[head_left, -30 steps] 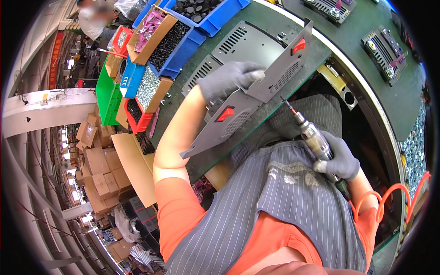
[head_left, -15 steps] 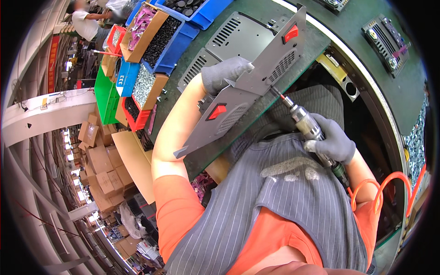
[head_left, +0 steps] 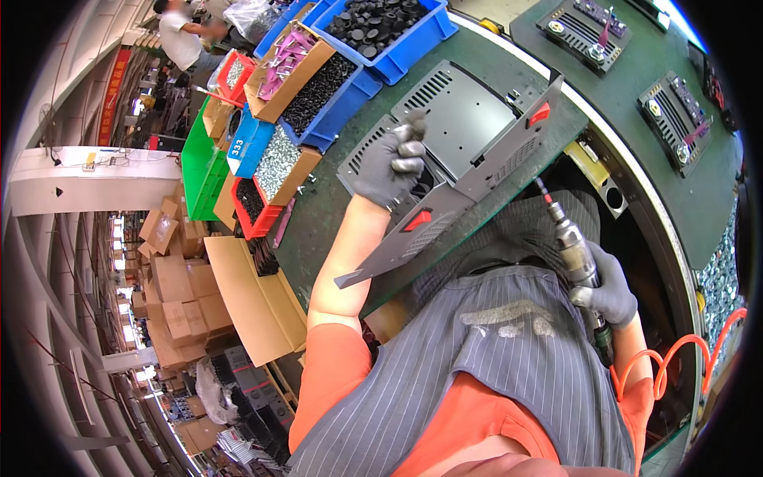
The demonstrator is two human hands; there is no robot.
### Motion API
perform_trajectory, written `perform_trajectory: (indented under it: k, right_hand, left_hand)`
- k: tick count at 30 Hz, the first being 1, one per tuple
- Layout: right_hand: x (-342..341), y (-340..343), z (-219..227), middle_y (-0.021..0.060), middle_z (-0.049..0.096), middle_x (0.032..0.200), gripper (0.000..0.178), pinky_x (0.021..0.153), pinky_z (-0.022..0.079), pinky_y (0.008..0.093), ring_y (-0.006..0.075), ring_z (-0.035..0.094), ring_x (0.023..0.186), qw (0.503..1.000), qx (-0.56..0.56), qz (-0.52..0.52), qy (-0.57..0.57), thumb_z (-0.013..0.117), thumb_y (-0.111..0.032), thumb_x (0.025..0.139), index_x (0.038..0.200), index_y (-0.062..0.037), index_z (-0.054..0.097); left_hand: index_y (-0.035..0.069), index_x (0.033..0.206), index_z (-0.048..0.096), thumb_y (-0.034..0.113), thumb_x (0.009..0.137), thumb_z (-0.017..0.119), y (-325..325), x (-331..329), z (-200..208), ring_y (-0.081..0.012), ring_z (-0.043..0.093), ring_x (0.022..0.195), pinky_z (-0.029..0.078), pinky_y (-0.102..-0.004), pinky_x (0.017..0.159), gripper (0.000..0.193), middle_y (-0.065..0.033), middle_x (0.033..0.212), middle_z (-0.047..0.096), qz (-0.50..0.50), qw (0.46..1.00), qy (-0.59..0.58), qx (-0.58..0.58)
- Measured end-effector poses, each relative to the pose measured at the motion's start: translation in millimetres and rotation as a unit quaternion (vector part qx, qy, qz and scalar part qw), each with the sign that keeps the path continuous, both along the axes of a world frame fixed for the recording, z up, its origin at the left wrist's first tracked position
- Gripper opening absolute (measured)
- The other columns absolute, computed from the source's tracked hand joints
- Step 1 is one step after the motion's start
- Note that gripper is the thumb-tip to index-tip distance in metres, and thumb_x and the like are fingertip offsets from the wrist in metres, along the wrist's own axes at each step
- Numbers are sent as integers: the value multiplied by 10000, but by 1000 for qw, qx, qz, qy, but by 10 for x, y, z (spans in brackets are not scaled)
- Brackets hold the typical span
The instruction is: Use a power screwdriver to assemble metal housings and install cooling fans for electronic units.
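Two grey sheet-metal casings lie side by side at the near edge of the green bench (head_left: 318, 219), each with vent slots and an upright panel. The right casing (head_left: 465, 119) has a red rocker switch (head_left: 540, 115); a second red switch (head_left: 417, 220) sits in the left panel (head_left: 389, 250). Over the left casing is my left hand (head_left: 391, 165), in a grey glove, its fingers curled; whatever they hold is hidden. My right hand (head_left: 610, 288), also gloved, is wrapped round a pneumatic screwdriver (head_left: 577, 256). Its bit points up toward the bench edge, apart from the panels.
Blue bins of black caps (head_left: 377, 28) and black screws (head_left: 322, 95) stand at the far left. Beside them are boxes of pink parts (head_left: 286, 63) and silver screws (head_left: 278, 163). An orange coiled hose (head_left: 660, 370) runs right. Circuit assemblies (head_left: 675, 119) lie on the right-hand surface.
My left hand has left the upright panel and is now curled above the left casing. The screwdriver has moved right, its bit away from the panel. The view has shifted a little.
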State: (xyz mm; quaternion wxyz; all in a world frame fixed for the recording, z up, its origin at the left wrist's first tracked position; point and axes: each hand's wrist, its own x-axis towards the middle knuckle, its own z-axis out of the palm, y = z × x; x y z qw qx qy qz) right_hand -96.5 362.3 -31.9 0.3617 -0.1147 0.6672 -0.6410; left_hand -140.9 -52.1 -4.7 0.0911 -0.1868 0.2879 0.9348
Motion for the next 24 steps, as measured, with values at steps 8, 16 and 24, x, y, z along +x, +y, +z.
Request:
perform_trajectory:
  k: [8,16,24]
  right_hand:
    - [-175,-21,502,47,607,1068,1089,875,432,278,129,568,958,997,-46,-64,-4,877,-524,514,1345,74,506]
    - [-303,-361,1019,128,626,1130,961,946,460,346,210,614,1031,993,-36,77,79,889,-443,575,1333,30,531]
    - [-304,-459,986,148,621,1180,937,966,458,354,239,618,1064,989,-45,110,86,883,-397,598,1345,36,520]
  left_hand:
    - [25,1275,513,137,1032,458,349,-74,417,-38,445,549,344,-153,423,273,-118,900,626,-38,930,98,-353]
    - [-25,1167,616,255,1000,558,625,35,1047,-19,369,512,295,-162,434,330,-35,757,578,-158,892,178,-385]
    - [-21,1101,653,238,974,578,697,79,1170,-21,389,505,282,-166,447,298,-8,707,579,-177,881,170,-405]
